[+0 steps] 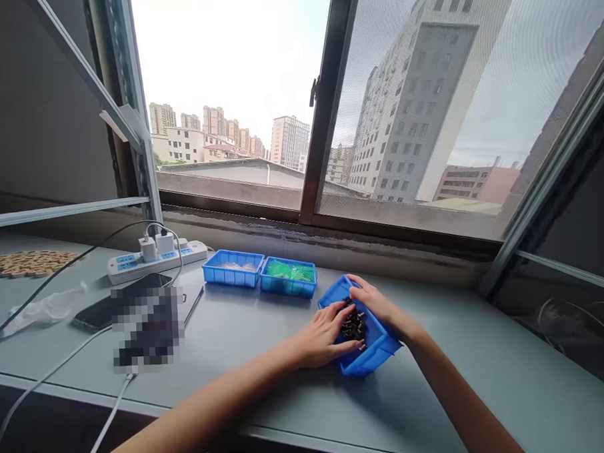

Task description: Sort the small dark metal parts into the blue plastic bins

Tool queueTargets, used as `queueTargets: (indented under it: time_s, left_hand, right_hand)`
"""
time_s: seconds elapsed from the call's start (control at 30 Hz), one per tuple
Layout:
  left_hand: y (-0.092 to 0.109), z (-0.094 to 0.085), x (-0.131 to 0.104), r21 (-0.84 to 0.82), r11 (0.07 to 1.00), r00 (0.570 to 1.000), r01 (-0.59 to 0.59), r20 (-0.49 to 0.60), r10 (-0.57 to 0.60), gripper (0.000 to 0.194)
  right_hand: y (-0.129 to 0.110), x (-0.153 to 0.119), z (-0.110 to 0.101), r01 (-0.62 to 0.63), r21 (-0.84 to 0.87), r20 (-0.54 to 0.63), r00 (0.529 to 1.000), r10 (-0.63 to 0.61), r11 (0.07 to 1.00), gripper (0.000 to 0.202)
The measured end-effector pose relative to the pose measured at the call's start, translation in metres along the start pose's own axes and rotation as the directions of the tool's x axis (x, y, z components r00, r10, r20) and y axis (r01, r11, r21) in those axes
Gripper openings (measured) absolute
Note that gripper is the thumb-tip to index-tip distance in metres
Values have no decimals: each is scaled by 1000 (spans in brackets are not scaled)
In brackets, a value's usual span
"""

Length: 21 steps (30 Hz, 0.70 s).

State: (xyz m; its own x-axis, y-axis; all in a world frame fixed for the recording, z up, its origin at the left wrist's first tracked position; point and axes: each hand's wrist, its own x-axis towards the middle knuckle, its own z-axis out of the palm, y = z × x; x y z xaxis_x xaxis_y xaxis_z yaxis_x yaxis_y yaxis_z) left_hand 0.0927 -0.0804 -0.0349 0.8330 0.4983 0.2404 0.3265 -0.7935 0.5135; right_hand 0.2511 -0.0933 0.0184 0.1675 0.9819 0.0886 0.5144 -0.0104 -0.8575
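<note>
Grasping rim of tilted blue bin (371, 364) with right hand (378, 302), right of centre in frame. Touching small black parts (355, 326) inside with left hand (323, 336); cannot tell left grip's closure. Progress, as judged: midway through handling, with black parts visible only in bin; cannot tell amount left. Near centre, on desk (266, 328): green-filled bin (287, 288), pale-filled bin (231, 277) beside.

Vivid blue on the plastic bin (372, 363), jet black on the small parts (354, 327) inside it! Along the grey-blue worktop (440, 401)'s back edge, blue again: the second bin (231, 277), and the third bin (286, 288) with its bright green strips (291, 272). White power strip (195, 251), blue socket panels (127, 266); tan pieces (33, 263) towards the back left corner.
</note>
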Motion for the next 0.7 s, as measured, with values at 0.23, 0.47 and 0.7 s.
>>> queueTargets:
  time_s: [0.23, 0.47, 0.7]
  left_hand:
    - [1, -1, 0, 1, 1000, 1000, 4, 17, -4, 71]
    - [-3, 2, 1, -19, 999, 1000, -28, -6, 28, 71]
    - [0, 2, 0, -9, 1000, 1000, -4, 2, 4, 74]
  right_hand:
    - [5, 2, 0, 15, 2, 24, 1000, -15, 1000, 54]
    - [3, 0, 3, -13, -16, -2, 1000, 13, 1000, 54]
    - [1, 0, 6, -23, -98, -26, 999, 21, 995, 54]
